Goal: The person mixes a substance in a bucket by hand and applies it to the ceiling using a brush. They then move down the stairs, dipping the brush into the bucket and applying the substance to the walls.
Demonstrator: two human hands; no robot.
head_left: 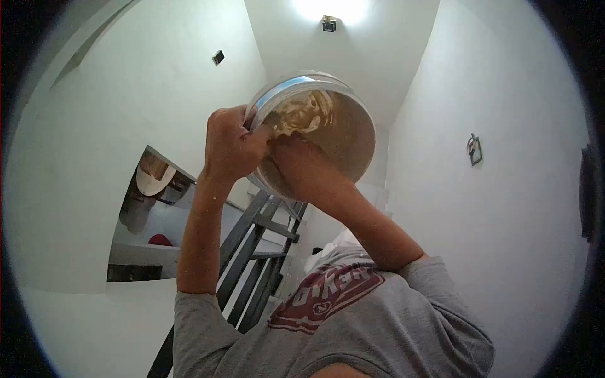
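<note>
A round white bucket [353, 148] with a strip of blue on its side is tilted, its mouth facing me. Wet, beige-brown paste [309, 113] lies smeared and swirled inside it. My left hand [234, 143] is closed around the bucket's rim at the left, thumb toward the inside. Into the bucket's mouth reaches my right hand [304, 162], its fingers curled near the paste. Those fingertips are partly hidden, so whatever they grip cannot be made out.
Below the bucket stand dark slanted rails [252, 252]. A wall opening [148, 214] at left shows a lower space with a round pale-topped piece of furniture [154, 179]. The right wall carries a small fixture [474, 150]. A lamp [329, 24] glows at the top.
</note>
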